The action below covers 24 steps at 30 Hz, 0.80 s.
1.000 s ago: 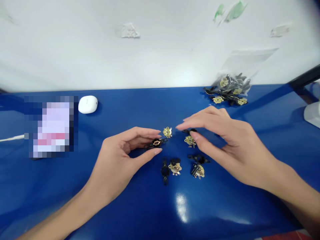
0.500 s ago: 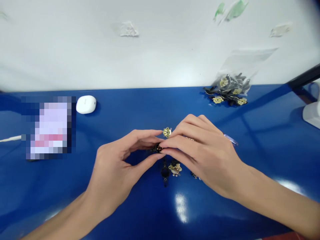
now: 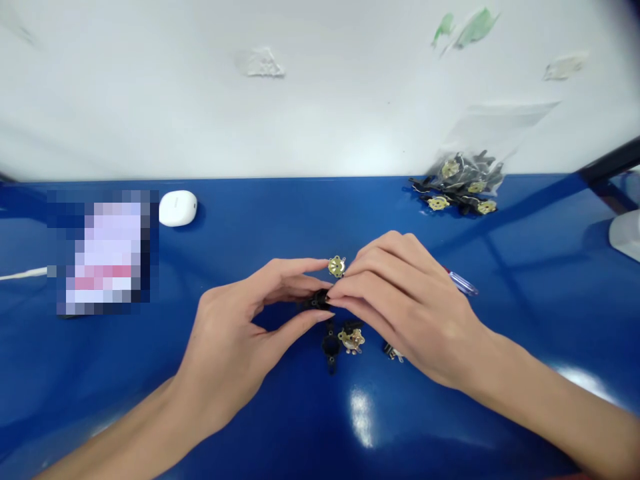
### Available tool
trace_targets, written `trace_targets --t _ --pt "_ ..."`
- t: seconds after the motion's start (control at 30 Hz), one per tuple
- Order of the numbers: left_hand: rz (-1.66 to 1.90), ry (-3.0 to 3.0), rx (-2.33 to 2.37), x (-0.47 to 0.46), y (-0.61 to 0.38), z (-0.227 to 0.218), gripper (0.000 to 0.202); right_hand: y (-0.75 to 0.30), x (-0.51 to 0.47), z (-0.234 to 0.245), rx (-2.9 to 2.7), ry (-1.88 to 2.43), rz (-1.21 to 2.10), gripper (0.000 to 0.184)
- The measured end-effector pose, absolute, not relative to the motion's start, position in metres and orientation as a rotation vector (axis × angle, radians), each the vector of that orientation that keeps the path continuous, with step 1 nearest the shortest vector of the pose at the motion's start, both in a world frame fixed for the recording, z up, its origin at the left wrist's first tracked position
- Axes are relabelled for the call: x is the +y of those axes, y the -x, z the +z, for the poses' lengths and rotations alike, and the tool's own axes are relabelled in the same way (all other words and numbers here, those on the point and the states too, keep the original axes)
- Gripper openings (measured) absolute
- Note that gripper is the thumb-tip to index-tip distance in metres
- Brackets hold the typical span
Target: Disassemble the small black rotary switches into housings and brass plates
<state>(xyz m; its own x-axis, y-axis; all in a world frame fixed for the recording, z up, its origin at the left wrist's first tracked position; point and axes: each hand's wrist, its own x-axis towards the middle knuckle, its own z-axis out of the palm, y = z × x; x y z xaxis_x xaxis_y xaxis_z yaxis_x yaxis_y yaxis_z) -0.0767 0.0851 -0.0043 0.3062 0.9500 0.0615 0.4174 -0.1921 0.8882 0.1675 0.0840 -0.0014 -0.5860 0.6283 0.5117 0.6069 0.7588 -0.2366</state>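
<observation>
My left hand (image 3: pixel 240 340) pinches a small black bracket (image 3: pixel 317 301) between thumb and fingers, just above the blue table (image 3: pixel 250 220). My right hand (image 3: pixel 405 307) meets it from the right, fingertips pressed onto the same bracket. A loose brass disc (image 3: pixel 337 266) lies just beyond the fingertips. In front of the hands lie a black bracket (image 3: pixel 330 347) and a brass-and-black part (image 3: pixel 351 338). Another part (image 3: pixel 393 351) peeks out from under my right hand.
A clear bag with several black and brass parts (image 3: pixel 463 183) rests against the white wall at the back right. A small white case (image 3: pixel 177 208) and a blurred-out object (image 3: pixel 103 252) sit at the left. A clear pen (image 3: pixel 463 283) lies behind my right hand.
My right hand has moved left from the loose parts and closed its fingertips onto the bracket held by my left hand. The left hand has stayed almost still.
</observation>
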Motion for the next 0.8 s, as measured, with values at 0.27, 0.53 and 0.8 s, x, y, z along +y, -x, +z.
trace_targets --t 0.27,0.53,0.8 --pt "0.84 -1.733 1.262 0.087 0.078 -0.004 0.041 -0.182 0.089 0.002 -2.179 1.116 0.167 0.007" --pt "0.853 -1.689 1.31 0.09 0.076 -0.002 0.041 -0.188 0.089 -0.003 -2.079 1.267 0.405 0.015" --pt "0.835 -1.703 1.324 0.092 0.077 -0.003 0.039 -0.186 0.092 -0.002 -2.045 1.277 0.421 0.015"
